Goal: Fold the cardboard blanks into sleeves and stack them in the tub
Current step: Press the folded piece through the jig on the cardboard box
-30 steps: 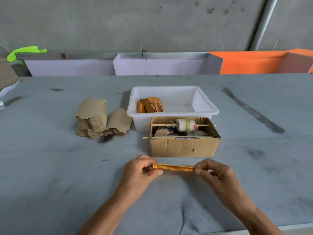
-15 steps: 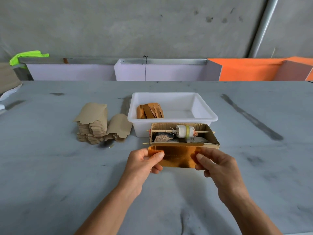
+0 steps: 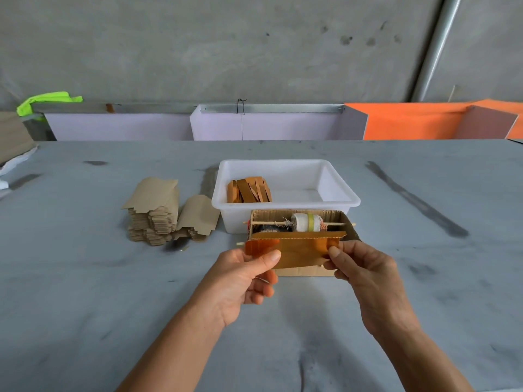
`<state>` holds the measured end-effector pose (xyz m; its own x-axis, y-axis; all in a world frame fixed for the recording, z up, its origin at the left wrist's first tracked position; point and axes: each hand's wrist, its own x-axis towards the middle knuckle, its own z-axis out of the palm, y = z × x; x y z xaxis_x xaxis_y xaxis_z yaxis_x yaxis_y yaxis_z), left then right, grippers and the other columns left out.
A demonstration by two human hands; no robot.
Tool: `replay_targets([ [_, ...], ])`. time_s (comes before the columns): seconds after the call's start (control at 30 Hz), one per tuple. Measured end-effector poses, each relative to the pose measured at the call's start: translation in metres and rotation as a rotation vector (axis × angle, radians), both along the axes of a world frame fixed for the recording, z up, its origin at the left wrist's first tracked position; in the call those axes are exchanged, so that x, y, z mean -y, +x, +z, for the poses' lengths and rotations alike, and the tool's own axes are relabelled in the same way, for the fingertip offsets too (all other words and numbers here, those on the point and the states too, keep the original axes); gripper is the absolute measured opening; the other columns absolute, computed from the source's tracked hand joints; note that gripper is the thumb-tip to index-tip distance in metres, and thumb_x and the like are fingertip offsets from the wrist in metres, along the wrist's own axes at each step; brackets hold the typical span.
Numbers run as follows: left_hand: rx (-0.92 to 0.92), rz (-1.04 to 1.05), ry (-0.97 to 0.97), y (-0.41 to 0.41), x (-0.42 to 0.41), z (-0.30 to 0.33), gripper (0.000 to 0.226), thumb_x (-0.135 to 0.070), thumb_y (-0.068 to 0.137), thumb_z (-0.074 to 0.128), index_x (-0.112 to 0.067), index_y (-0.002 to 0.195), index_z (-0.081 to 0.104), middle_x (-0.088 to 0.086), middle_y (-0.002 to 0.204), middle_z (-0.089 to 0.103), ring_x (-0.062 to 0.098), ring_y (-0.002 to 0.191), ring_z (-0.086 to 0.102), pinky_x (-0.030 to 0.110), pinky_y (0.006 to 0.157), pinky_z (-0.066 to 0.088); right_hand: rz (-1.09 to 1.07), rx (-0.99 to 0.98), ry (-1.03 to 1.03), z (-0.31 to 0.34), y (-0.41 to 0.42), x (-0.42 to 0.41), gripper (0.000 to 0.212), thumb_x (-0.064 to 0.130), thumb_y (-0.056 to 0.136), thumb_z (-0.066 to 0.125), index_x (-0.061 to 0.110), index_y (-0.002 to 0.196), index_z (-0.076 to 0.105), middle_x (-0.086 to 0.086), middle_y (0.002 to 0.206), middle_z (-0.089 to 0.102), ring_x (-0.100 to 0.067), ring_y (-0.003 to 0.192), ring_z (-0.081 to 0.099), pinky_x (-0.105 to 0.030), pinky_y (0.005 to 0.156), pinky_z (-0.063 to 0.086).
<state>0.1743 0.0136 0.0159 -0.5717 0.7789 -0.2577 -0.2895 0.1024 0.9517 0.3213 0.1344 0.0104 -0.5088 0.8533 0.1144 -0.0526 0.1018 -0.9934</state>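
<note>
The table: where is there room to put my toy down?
Bare table lies right of the cardboard box and white tub, and left of the blank stacks. Between stacks, tub and both hands it is crowded.

The orange blank (image 3: 300, 250) covers most of the front of the cardboard box (image 3: 307, 271). At nine o'clock, a brown stack (image 3: 12, 135) is cut by the frame's edge. Both forearms leave at six o'clock.

Both hands, left (image 3: 240, 274) and right (image 3: 365, 271), pinch an orange blank (image 3: 301, 250) above the desk (image 3: 85, 292). Folded sleeves (image 3: 249, 190) stand in the tub (image 3: 339, 203).
</note>
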Motion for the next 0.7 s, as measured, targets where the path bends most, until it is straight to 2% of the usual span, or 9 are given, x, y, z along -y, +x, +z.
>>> replay_targets([
  [0.07, 0.033, -0.019, 0.031, 0.002, -0.001, -0.001, 0.012, -0.021, 0.077, 0.071, -0.014, 0.086, 0.066, 0.008, 0.061, 0.066, 0.013, 0.043, 0.055, 0.018, 0.038, 0.040, -0.016, 0.007, 0.005, 0.000, 0.000, 0.002, 0.013, 0.010, 0.087, 0.063, 0.012, 0.076, 0.069, -0.004, 0.067, 0.066, -0.009, 0.064, 0.059, -0.018, 0.059, 0.046],
  [0.13, -0.010, 0.029, 0.057, 0.002, -0.002, -0.004, 0.008, -0.019, 0.080, 0.070, -0.013, 0.085, 0.067, 0.010, 0.067, 0.069, 0.013, 0.048, 0.059, 0.019, 0.043, 0.045, -0.076, 0.047, 0.041, 0.002, 0.000, 0.004, 0.009, 0.012, 0.085, 0.067, 0.018, 0.078, 0.068, -0.003, 0.073, 0.065, -0.004, 0.058, 0.057, -0.013, 0.052, 0.044],
  [0.2, -0.067, 0.085, 0.085, 0.002, -0.003, -0.006, 0.008, -0.018, 0.082, 0.068, -0.011, 0.086, 0.068, 0.011, 0.071, 0.071, 0.013, 0.052, 0.061, 0.020, 0.047, 0.048, -0.178, 0.157, 0.178, 0.002, 0.001, 0.006, 0.009, 0.019, 0.083, 0.070, 0.025, 0.089, 0.066, -0.002, 0.081, 0.058, -0.007, 0.056, 0.052, -0.011, 0.046, 0.040],
  [0.27, -0.111, 0.107, 0.121, 0.002, -0.004, -0.006, 0.008, -0.018, 0.083, 0.067, -0.011, 0.086, 0.069, 0.012, 0.075, 0.072, 0.013, 0.055, 0.062, 0.020, 0.050, 0.049, -0.229, 0.232, 0.318, 0.003, 0.003, 0.006, 0.017, 0.023, 0.084, 0.069, 0.030, 0.099, 0.065, 0.003, 0.068, 0.055, -0.008, 0.051, 0.050, -0.011, 0.046, 0.038],
  [0.3, -0.129, 0.108, 0.140, 0.003, -0.005, -0.006, 0.007, -0.018, 0.083, 0.067, -0.012, 0.085, 0.069, 0.012, 0.076, 0.073, 0.013, 0.055, 0.062, 0.020, 0.051, 0.049, -0.208, 0.226, 0.324, 0.004, 0.003, 0.006, 0.016, 0.022, 0.085, 0.067, 0.031, 0.100, 0.065, 0.004, 0.059, 0.054, -0.008, 0.046, 0.050, -0.012, 0.045, 0.037],
  [0.4, -0.160, 0.080, 0.184, 0.005, -0.004, -0.005, 0.006, -0.017, 0.082, 0.067, -0.013, 0.084, 0.070, 0.012, 0.075, 0.072, 0.014, 0.056, 0.062, 0.021, 0.052, 0.050, -0.013, 0.113, 0.091, 0.011, 0.002, 0.008, 0.010, 0.015, 0.091, 0.060, 0.022, 0.095, 0.067, 0.000, 0.050, 0.057, -0.011, 0.041, 0.053, -0.017, 0.042, 0.040],
  [0.53, -0.206, 0.067, 0.173, 0.008, -0.003, -0.003, 0.008, -0.019, 0.082, 0.066, -0.015, 0.087, 0.070, 0.009, 0.076, 0.074, 0.013, 0.058, 0.064, 0.019, 0.055, 0.052, 0.110, 0.058, -0.135, 0.013, 0.003, 0.007, 0.010, 0.011, 0.091, 0.058, 0.011, 0.089, 0.068, -0.005, 0.066, 0.070, -0.015, 0.050, 0.062, -0.020, 0.047, 0.047],
  [0.7, -0.279, 0.136, 0.148, 0.003, -0.004, -0.004, 0.006, -0.021, 0.081, 0.068, -0.014, 0.080, 0.069, 0.006, 0.071, 0.073, 0.008, 0.060, 0.065, 0.014, 0.055, 0.050, 0.190, -0.010, -0.330, 0.007, 0.001, 0.006, 0.011, 0.015, 0.081, 0.064, 0.006, 0.079, 0.070, -0.012, 0.074, 0.071, -0.013, 0.062, 0.066, -0.020, 0.056, 0.052],
])
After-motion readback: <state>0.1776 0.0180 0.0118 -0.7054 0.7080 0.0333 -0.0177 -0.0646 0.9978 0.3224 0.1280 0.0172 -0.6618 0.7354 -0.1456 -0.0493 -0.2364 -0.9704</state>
